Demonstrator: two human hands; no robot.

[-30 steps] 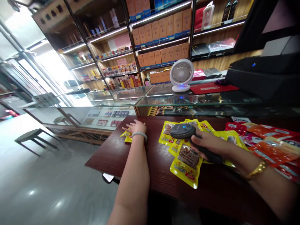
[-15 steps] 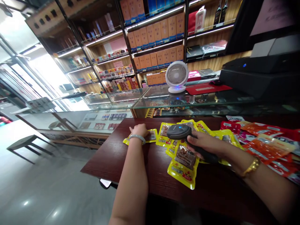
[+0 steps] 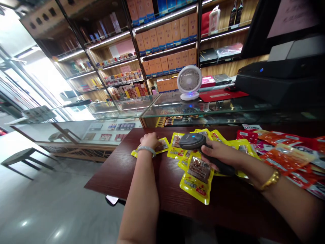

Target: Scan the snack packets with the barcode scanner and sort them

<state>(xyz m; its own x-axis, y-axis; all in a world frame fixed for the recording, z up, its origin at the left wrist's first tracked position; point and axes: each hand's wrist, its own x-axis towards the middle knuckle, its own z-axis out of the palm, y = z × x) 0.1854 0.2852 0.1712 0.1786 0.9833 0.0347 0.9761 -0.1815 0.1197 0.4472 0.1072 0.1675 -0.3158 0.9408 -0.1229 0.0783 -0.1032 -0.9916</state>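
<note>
My right hand (image 3: 219,154) is wrapped round the handle of a dark grey barcode scanner (image 3: 192,141), whose head shows a small blue light and points left. My left hand (image 3: 149,141) is closed over a yellow snack packet (image 3: 164,145) at the far left of the row, its fingertips partly hidden. Under and around the scanner lie several more yellow packets with clear windows, the nearest one (image 3: 198,173) showing brown food. They overlap on the dark red wooden table (image 3: 119,173).
Red and orange packets (image 3: 286,156) are heaped at the right. Behind the table stands a glass display counter (image 3: 167,105) with a white fan (image 3: 189,82) and a red mat (image 3: 223,95) on top. A stool (image 3: 24,157) stands at the left.
My left hand's thumb, which stuck out to the left, is now drawn in, and the packet under that hand is tilted a little. My right hand keeps the scanner nearly still.
</note>
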